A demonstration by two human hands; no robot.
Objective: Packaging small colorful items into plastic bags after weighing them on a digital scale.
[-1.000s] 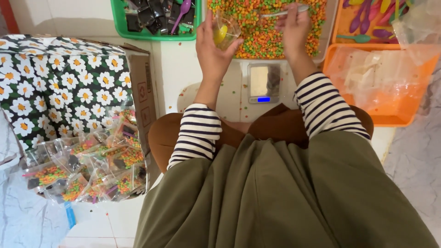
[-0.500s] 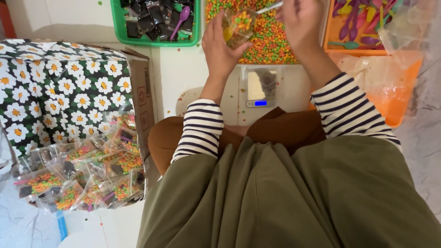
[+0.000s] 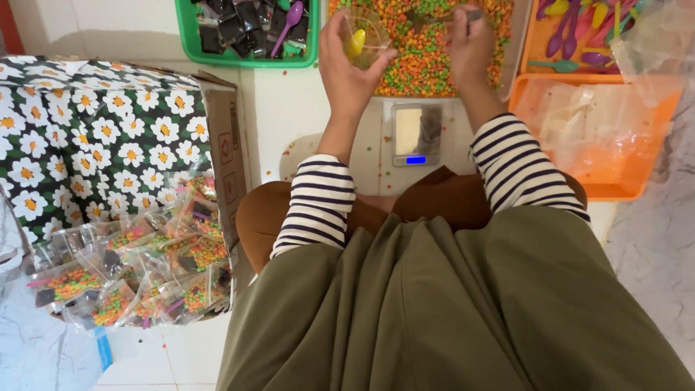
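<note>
The left hand [image 3: 347, 69] is clamped on a clear bag [image 3: 364, 35] with a yellow spoon [image 3: 355, 43] inside, above the candy tray [image 3: 423, 51]. The right hand [image 3: 470, 43] is closed on a scoop [image 3: 441, 16] over the candy. A scale [image 3: 416, 134] lies below.

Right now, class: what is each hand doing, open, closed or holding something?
Left hand: closed on a clear bag.
Right hand: closed on a scoop over the beads.
</note>
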